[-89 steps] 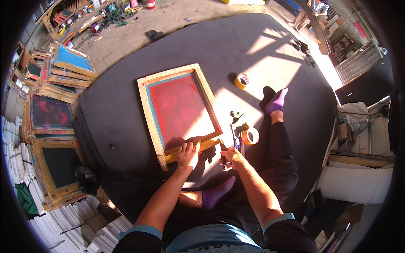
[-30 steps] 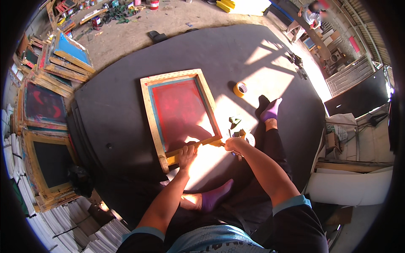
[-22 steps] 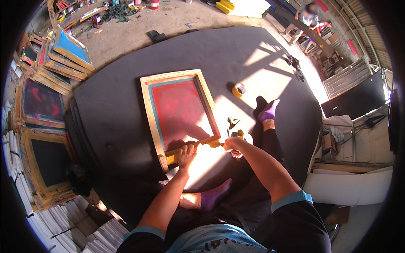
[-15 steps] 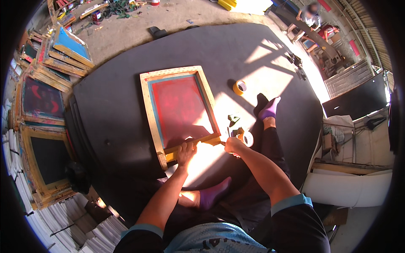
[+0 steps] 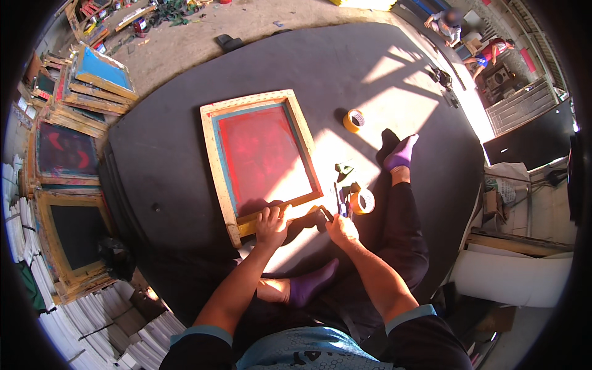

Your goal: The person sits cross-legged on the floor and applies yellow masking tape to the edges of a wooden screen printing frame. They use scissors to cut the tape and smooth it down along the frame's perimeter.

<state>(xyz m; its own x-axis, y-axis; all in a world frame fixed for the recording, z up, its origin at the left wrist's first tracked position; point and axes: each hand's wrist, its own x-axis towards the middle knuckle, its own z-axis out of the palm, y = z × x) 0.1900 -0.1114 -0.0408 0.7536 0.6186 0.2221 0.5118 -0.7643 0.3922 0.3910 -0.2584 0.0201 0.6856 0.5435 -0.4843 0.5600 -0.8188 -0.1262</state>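
A wooden-framed printing screen [image 5: 214,148] with red-stained mesh and a blue-green border lies in front of me. My left hand [image 5: 272,227] grips its near rail, fingers over the yellow-brown wood. Close to the screen's near right corner, my right hand [image 5: 342,230] is closed around a small dark tool [image 5: 322,217], whose kind I cannot make out. Just right of that corner are a roll of tape [image 5: 362,201], a slim blue and dark object [image 5: 342,202] and a crumpled green scrap [image 5: 344,168]. Farther off sits a second, yellow tape roll [image 5: 354,121].
The dark padded surface [image 5: 172,166] stretches all round the screen, my legs upon it. Stacked screens [image 5: 102,71] and white sheet bundles [image 5: 92,333] line the left. At right is a white roll [image 5: 515,274]. Two people [image 5: 447,28] are at the far right.
My right hand has drawn slightly back and left from beside the near tape roll, and the dark tool now shows in it. My left hand stays on the near rail. The view has shifted slightly.
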